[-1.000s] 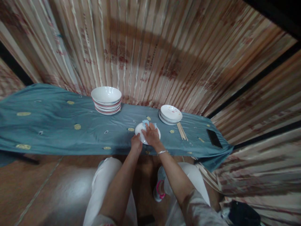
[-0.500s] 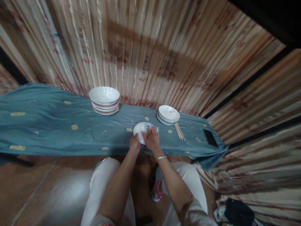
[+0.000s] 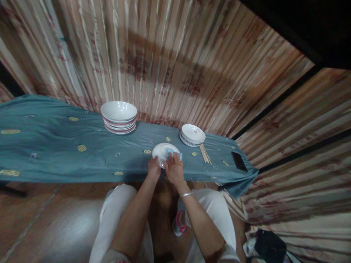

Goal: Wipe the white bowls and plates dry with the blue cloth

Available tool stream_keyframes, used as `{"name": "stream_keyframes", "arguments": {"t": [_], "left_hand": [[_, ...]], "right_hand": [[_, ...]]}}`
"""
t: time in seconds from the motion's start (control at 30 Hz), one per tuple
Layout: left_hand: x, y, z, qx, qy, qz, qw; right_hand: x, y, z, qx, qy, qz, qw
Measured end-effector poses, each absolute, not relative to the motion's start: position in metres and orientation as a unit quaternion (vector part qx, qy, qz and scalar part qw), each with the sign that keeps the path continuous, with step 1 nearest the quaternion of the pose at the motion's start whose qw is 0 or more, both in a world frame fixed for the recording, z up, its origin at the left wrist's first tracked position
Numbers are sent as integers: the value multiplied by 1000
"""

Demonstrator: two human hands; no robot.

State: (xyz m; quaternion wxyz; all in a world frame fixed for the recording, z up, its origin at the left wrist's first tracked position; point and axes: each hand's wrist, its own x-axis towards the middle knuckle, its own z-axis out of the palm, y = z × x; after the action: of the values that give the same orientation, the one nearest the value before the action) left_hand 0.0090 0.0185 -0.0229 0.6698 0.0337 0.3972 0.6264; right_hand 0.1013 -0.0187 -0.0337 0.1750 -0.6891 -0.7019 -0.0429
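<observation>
A white plate point(image 3: 157, 150) is in front of me near the table's front edge. My left hand point(image 3: 154, 167) grips its near left rim, with the thumb on top and the other fingers mostly hidden. On the plate's right side my right hand point(image 3: 174, 168) presses a light blue cloth point(image 3: 170, 151) against the surface, its fingers bent over the cloth. Part of the plate's right side is covered by that hand and the cloth.
At the back left stands a stack of white bowls with red bands point(image 3: 119, 117). Right of the plate are stacked plates point(image 3: 192, 134), several wooden chopsticks point(image 3: 205, 154) and a black phone point(image 3: 239, 161). A blue-green tablecloth point(image 3: 60, 146) covers the table; a pleated curtain point(image 3: 153, 65) hangs behind.
The right hand and cloth have shifted slightly down and toward the plate's middle, while the left hand keeps its hold on the rim. The whole view has shifted a little.
</observation>
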Motion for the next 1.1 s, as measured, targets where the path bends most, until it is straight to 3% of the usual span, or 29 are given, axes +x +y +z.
{"name": "stream_keyframes", "arguments": {"t": [1.1], "left_hand": [[9,19,-21,30,403,630,663]], "right_hand": [[83,13,-12,-649,-752,-4,119]]}}
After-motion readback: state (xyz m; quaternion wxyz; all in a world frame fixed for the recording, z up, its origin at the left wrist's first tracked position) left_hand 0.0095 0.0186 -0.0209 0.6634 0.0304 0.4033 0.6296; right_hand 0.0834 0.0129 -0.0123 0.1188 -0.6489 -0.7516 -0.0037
